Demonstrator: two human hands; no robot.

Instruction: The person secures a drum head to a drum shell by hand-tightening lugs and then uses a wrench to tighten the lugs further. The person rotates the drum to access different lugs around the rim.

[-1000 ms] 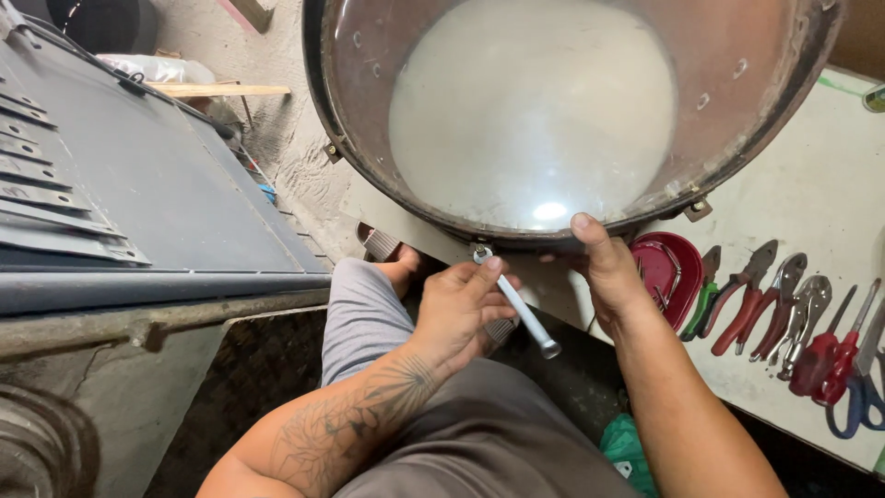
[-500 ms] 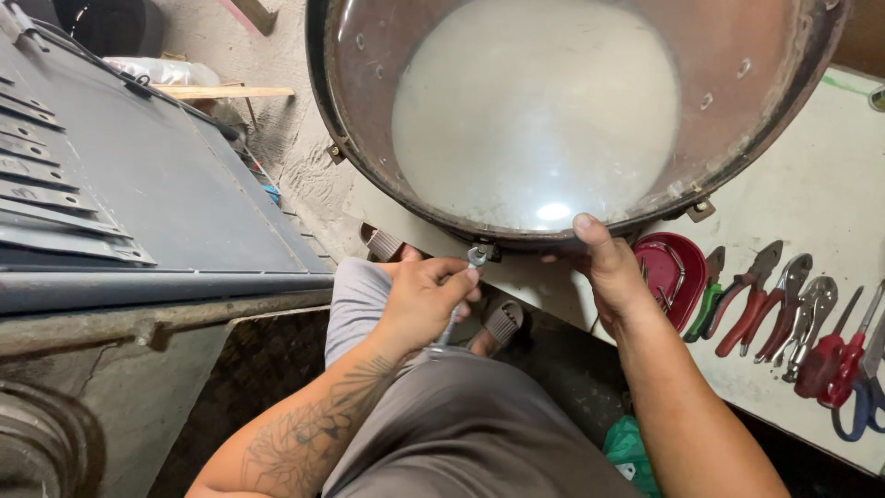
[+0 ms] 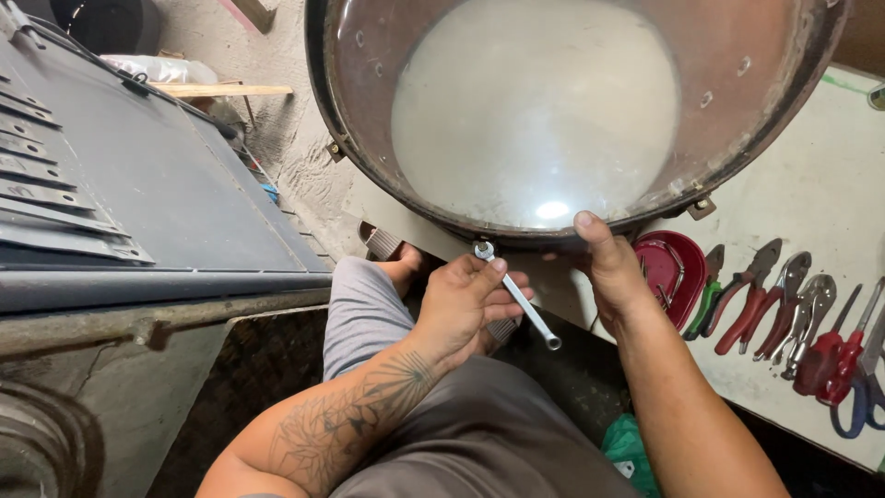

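We see our left hand (image 3: 466, 304) at centre frame, fingers curled round a slim silver metal wrench (image 3: 516, 295), thumb + index pinching the shank near its upper end. The wrench runs diagonally: ring end at top, touching a bolt on the lower rim of the big round rust-brown metal drum (image 3: 774, 111), other end pointing down-right w/ nothing under it but dark floor. Drum fills the upper centre + upper right of the frame, open mouth facing us, pale whitish bottom inside w/ a bright light spot reflected low in it.

Our right hand (image 3: 613, 277), just right of centre, grips the drum's lower rim: thumb hooked over the edge onto the inside, other fingers behind the wall, so we can't tell how they sit. Both hands are near each other, not touching.

Right of the right hand, a red round plastic tray (image 3: 668, 267) lies on a pale flat board (image 3: 830, 184). Further right on the board, a row of hand tools: green-handled pliers (image 3: 705, 295), red-handled pliers (image 3: 751, 295), silver locking pliers (image 3: 807, 318), blue-handled scissors (image 3: 862, 397) at the right edge.

Left side of the frame: a large dark grey metal panel (image 3: 166, 184) w/ louvred slots at its far left. Our knees in grey shorts (image 3: 369, 314) fill bottom centre. A green bag (image 3: 631, 452) shows low, btw the legs.
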